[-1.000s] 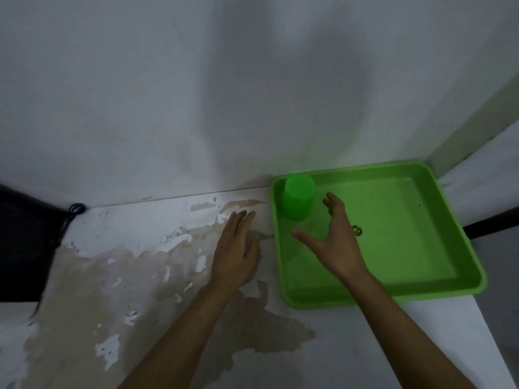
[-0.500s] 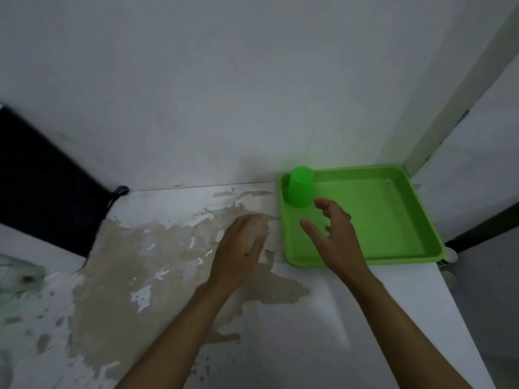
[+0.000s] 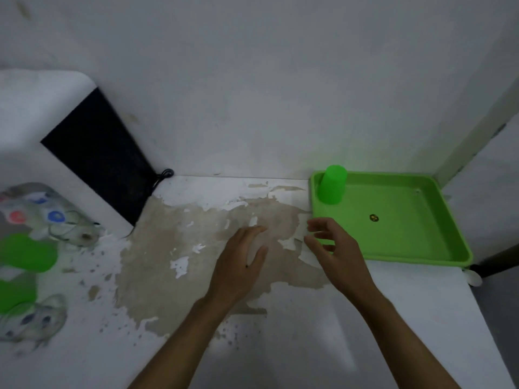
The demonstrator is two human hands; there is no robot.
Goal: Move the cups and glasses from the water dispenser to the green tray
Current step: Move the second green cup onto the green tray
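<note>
Two bare hands hang empty over a peeling white counter (image 3: pixel 309 332); the left hand (image 3: pixel 238 265) is flat and palm-down, fingers loosely spread and holding nothing; the right hand (image 3: pixel 334 248) is just beside it, fingers half-curled and apart, gripping nothing, its fingertips at the near left edge of the green tray (image 3: pixel 421 254). A second ago that right hand was inside the tray, just short of the green cup (image 3: pixel 331 185); it has since drawn back over the rim, and the view has swung left. Beyond the right fingertips the cup stands upside down in the tray's far left corner, well clear of both hands; a small dark mark (image 3: pixel 373 217) sits on the tray floor between. Far off to the left of the left hand's fingers, newly in view, more ware waits: two green cups (image 3: pixel 25 252) and several clear glasses (image 3: pixel 31 324) with coloured spots, blurred, clustered beside a white appliance with a black back (image 3: pixel 95 158), likely the water dispenser; its cable (image 3: pixel 164 175) curls at the wall. The reading: one cup is delivered and let go, and the turn toward the cluster suggests the next piece is about to be fetched; most of the job appears to remain.
</note>
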